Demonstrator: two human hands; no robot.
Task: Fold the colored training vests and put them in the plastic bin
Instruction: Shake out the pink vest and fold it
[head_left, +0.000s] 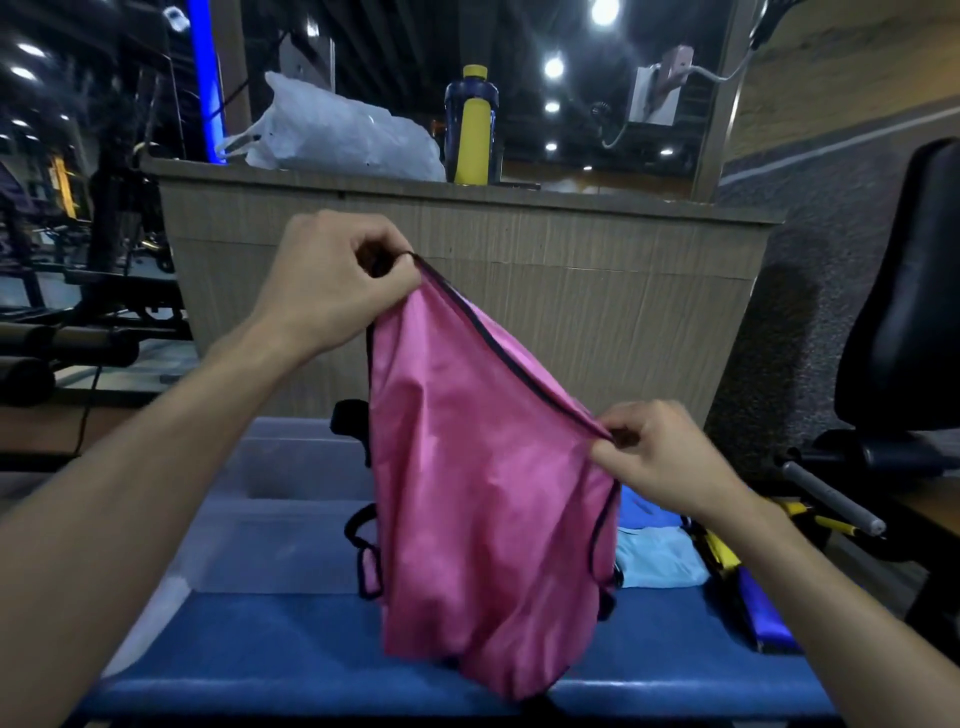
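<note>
— Over the blue bench (260, 654), what is being held up?

— A pink training vest (478, 493) with dark trim along its edges. It hangs in the air above the bench, its lower end drooping down to the padded surface near the front edge.

— How do the hands have it?

— The left hand (332, 280) is raised higher and farther, with fingers curled and pinching the dark-trimmed edge at the vest's top corner. The right hand (660, 457) is lower and nearer, to the right, pinching the same trimmed edge at its other end. So each grip is closed on the vest, and the edge runs taut on a slant between them.

— And the bin?

— A clear plastic bin (291, 499) sits on the bench to the left, behind the hanging vest and partly hidden by it. Dark straps (363, 551) show at its right side; I cannot tell what they belong to.

— Other vests?

— To the right of the pink one, on the bench, lie a light blue vest (660, 561) and a darker blue vest (644, 506) behind it. Yellow and deep blue fabric (748, 597) lies farther right, at the bench's edge.

— Beyond that?

— A wooden counter (519, 291) stands on the far side, bearing a white plastic bag (343, 130) and a yellow and blue bottle (471, 124). A black seat (909, 312) stands at the right.
</note>
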